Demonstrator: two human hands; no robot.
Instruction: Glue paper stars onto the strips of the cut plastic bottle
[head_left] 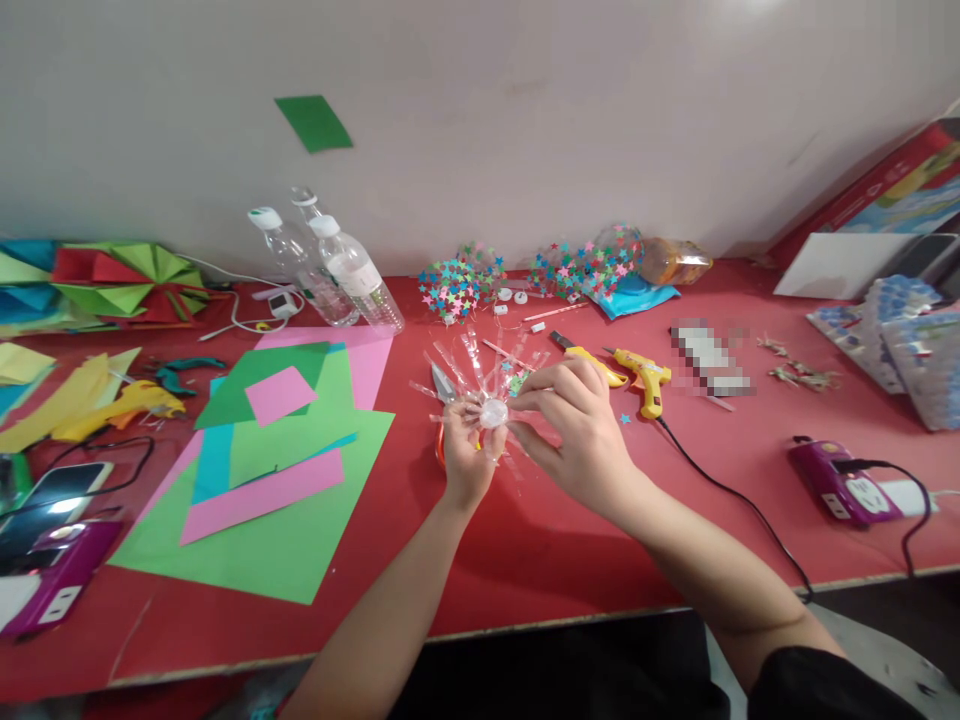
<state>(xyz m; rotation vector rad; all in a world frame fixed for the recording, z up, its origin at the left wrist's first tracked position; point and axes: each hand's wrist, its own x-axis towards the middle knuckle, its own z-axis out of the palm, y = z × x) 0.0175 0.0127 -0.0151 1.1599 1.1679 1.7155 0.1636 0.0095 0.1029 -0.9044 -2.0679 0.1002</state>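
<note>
A clear plastic bottle piece, its wall cut into thin strips that fan outward, is held above the red table. My left hand has its fingers wrapped round the lower left of this piece. On the other side my right hand touches it, thumb and fingertips closed at its right edge. Whether something small sits between those fingertips is hidden. Scissors lie beneath, partly covered by my left hand. Beyond my right hand are a yellow cutter and a yellow glue gun.
Green and pink paper lie at left, with plastic bottles behind. Star-covered balls stand near the wall. A purple power strip is at right, another at far left beside a phone. The glue gun's cord crosses the table's front edge.
</note>
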